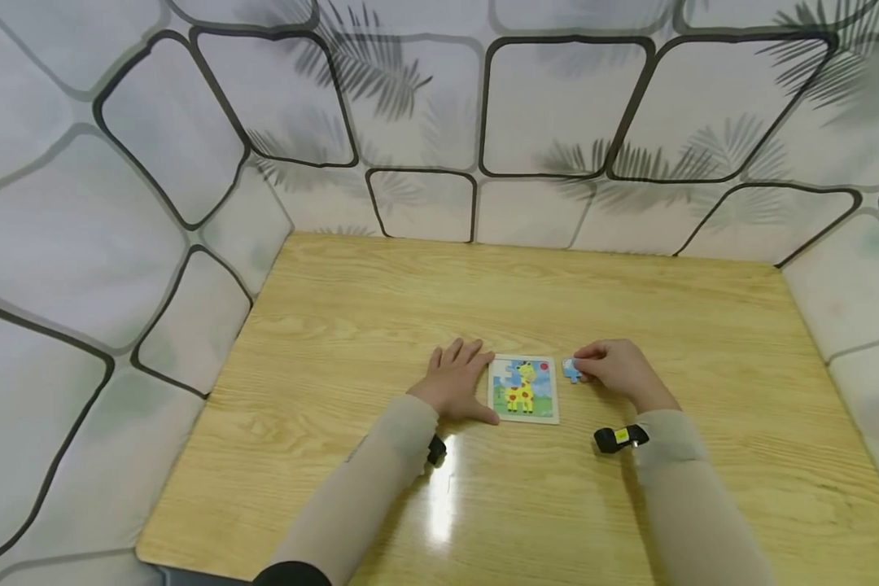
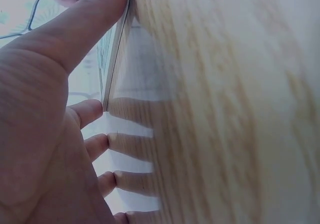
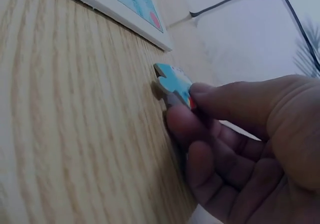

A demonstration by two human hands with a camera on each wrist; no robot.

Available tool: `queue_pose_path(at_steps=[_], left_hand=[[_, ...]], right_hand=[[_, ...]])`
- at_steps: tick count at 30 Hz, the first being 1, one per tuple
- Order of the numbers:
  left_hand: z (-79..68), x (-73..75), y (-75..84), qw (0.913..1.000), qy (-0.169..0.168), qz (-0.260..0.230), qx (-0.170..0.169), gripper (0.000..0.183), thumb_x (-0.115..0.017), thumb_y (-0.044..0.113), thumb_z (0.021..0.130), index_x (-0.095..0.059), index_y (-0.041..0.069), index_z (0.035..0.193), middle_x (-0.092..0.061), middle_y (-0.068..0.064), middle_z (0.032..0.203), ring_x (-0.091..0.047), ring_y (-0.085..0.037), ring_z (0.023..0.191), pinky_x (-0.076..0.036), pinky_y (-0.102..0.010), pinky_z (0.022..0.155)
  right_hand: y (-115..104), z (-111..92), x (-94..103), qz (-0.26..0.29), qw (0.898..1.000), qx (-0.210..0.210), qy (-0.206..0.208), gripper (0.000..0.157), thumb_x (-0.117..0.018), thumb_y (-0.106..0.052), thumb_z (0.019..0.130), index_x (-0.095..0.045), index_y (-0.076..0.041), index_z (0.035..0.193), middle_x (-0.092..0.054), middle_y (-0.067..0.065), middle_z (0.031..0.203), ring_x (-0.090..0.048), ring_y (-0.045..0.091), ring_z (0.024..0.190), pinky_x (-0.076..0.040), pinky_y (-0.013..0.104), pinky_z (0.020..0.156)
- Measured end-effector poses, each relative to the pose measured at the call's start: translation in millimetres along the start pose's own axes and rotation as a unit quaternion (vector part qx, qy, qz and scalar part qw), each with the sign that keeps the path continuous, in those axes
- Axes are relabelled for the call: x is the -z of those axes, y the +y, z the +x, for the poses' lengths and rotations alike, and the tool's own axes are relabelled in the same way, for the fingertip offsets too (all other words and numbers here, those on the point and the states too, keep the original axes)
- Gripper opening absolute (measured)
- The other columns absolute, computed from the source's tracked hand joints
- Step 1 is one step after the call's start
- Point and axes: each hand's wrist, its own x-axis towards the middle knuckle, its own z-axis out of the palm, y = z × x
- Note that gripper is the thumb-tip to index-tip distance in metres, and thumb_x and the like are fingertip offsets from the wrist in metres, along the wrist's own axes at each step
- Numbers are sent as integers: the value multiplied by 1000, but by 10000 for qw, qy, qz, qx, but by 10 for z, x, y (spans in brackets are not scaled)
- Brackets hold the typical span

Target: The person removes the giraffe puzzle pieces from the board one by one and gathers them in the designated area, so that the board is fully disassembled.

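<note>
From the head view, your left hand (image 1: pixel 454 384) lies flat and spread at the left side of the puzzle board (image 1: pixel 527 420), index finger by its upper corner, thumb by its lower one; the board sits on the wooden table (image 1: pixel 337 325), its picture showing a yellow giraffe (image 1: pixel 520 397) and a red disc at the upper right; a pale jagged patch at the upper left is too small to read as gap or cloud; over on the right, your right hand (image 1: pixel 618 373) pinches a blue puzzle piece (image 1: pixel 571 370) just beside the board, fingertips covering part of it; the black band (image 1: pixel 293 574) on your left sleeve is cut by the bottom edge; leaf-patterned fabric (image 1: pixel 560 106) closes off the back.

Now the left wrist view; your thumb runs up to the board's edge, its tip close to the top of the frame, while your index fingertip meets the edge lower down; the remaining fingers fan out, the lowest cut off; the board shows almost edge-on, so its picture is lost; your right hand is only a sliver up top, its grip impossible to tell from here.

And the right wrist view; your thumb and a finger pinch the piece, which tilts above the tabletop, a touch of red by your thumb; whether its lower edge touches wood, you cannot tell; your other fingers curl beneath in shadow; only one corner of the board gets in.
</note>
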Motion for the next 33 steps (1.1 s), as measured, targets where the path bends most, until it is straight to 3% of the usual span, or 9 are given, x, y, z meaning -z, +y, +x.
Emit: queue_pose_path(at_steps=[7, 14, 17, 21, 24, 28, 33], left_hand=[[-2, 14, 12, 10000, -42, 49, 31, 112, -75, 70, 76, -20, 26, 163, -6, -3, 170, 0, -33, 155, -1, -59, 122], [6, -2, 0, 10000, -26, 69, 36, 112, -75, 71, 75, -20, 27, 162, -6, -2, 170, -1, -33, 155, -1, -58, 122], [8, -3, -3, 10000, -28, 68, 50, 112, -75, 71, 75, -20, 27, 162, -6, -2, 170, -2, -33, 155, -1, -58, 122], [10, 2, -5, 10000, 3, 54, 43, 112, -75, 71, 75, -22, 26, 162, -8, -3, 170, -2, -34, 155, -2, -59, 122], [11, 5, -8, 9999, 24, 72, 66, 111, -75, 71, 75, -23, 26, 162, -9, -3, 170, -3, -34, 155, -3, -59, 121], [9, 13, 1, 10000, -8, 51, 60, 110, -75, 70, 75, -23, 26, 162, -8, -3, 169, -3, -34, 155, -3, -60, 121], [11, 21, 20, 10000, -28, 39, 33, 109, -75, 70, 76, -23, 27, 162, -8, -2, 169, -4, -34, 155, -4, -60, 121]], right_hand=[[-69, 2, 5, -1278, 9914, 249, 145, 28, -62, -20, 99, -71, 2, 115, -72, 12, 99, -63, 23, 87, -52, 43, 81], [-112, 48, -85, -1443, 9871, 600, 353, 22, -62, -19, 98, -72, -2, 107, -64, 8, 87, -56, 21, 77, -46, 35, 69], [-186, 73, -209, -1508, 9827, 997, 412, 18, -64, -18, 97, -74, -5, 104, -63, 6, 87, -54, 22, 79, -44, 36, 70], [-359, 99, -378, -1699, 9711, 1670, 164, 17, -67, -18, 95, -77, -8, 104, -62, 2, 87, -54, 19, 78, -46, 36, 70], [-473, 137, -490, -1907, 9613, 1978, -203, 24, -69, -19, 93, -75, -10, 114, -58, 1, 90, -51, 17, 75, -45, 34, 68], [-593, 175, -595, -2141, 9541, 1975, -702, 37, -70, -16, 89, -70, -11, 127, -53, 3, 95, -48, 18, 76, -43, 33, 68], [-697, 198, -631, -2216, 9553, 1706, -956, 35, -69, -9, 88, -70, -9, 122, -52, 6, 100, -50, 20, 82, -46, 37, 76]])
